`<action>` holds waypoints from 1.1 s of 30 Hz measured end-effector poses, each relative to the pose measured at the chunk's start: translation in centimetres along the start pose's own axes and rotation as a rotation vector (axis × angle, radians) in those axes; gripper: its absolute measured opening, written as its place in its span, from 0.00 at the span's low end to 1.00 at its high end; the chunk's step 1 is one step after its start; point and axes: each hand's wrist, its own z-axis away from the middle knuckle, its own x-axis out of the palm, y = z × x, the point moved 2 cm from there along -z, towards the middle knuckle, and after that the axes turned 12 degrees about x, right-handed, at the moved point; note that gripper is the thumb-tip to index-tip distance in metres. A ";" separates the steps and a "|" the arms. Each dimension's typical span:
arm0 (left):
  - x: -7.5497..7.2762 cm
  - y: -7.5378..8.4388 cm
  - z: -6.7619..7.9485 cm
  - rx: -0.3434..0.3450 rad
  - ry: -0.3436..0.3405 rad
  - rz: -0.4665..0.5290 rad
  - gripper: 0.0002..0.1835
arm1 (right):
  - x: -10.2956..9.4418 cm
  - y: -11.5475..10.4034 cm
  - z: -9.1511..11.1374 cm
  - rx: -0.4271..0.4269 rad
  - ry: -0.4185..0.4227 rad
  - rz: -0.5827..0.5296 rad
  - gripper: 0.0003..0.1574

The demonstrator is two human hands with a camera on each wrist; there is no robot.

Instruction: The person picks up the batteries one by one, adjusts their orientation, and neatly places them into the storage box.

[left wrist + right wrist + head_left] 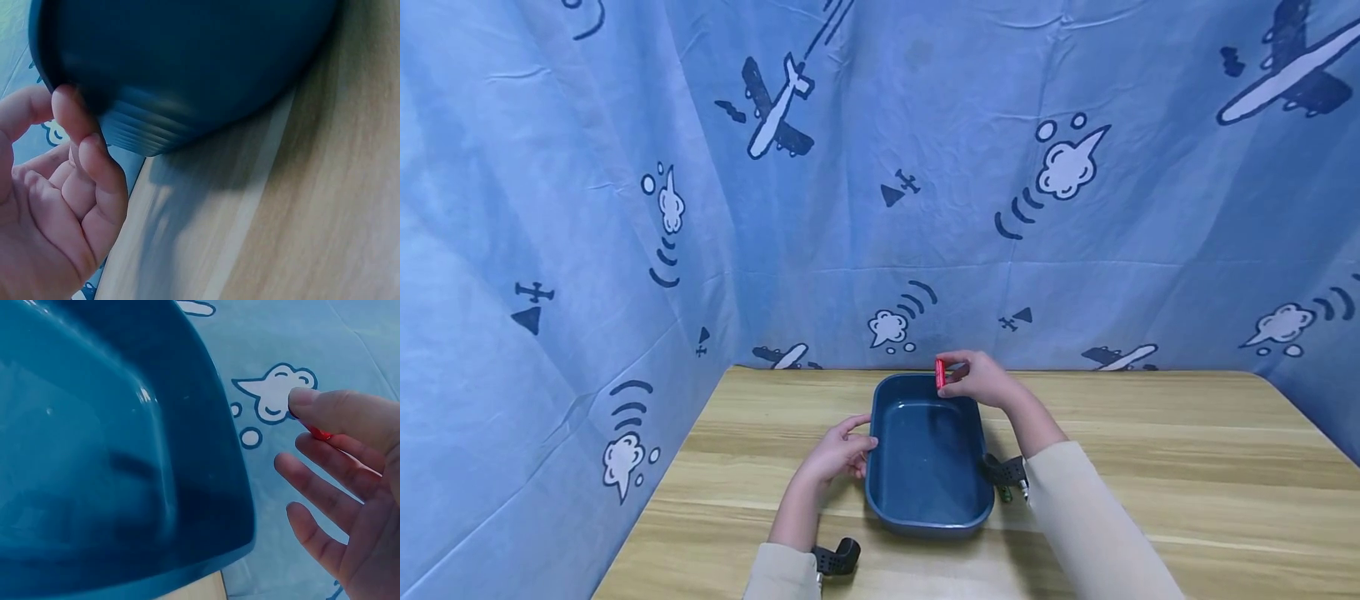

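A deep blue rectangular basin (927,492) with rounded corners stands on the table. My left hand (841,450) holds its left side, with thumb and fingers at the rim; the left wrist view shows this hand (62,187) against the ribbed outer wall (147,128). Over the basin's far right corner, my right hand (981,379) pinches a small red battery-like cylinder (940,374) upright between thumb and fingers. In the right wrist view most of that red cylinder (320,433) is hidden by the thumb, while the other fingers spread apart.
Beside the basin's right wall lies a small green item (1005,493), partly hidden by the right wrist camera (1006,471). The wood-grain table (1150,467) reaches back to a blue curtain (962,208) printed with planes and clouds. Another curtain side hangs at the left.
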 end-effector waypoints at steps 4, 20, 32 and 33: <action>-0.1 -0.2 0.0 -0.002 0.002 -0.001 0.32 | 0.4 -0.1 -0.1 0.007 -0.007 -0.010 0.38; -0.3 -0.5 -0.1 -0.008 0.018 0.030 0.32 | 3.1 -1.1 -1.1 -0.014 -0.029 -0.026 0.36; -0.1 -0.1 -0.2 -0.016 0.015 0.018 0.30 | 4.4 -1.2 -1.6 0.046 -0.029 0.002 0.35; -0.1 -0.1 -0.2 -0.015 0.015 0.016 0.30 | 4.5 -1.2 -1.6 0.043 -0.030 -0.001 0.35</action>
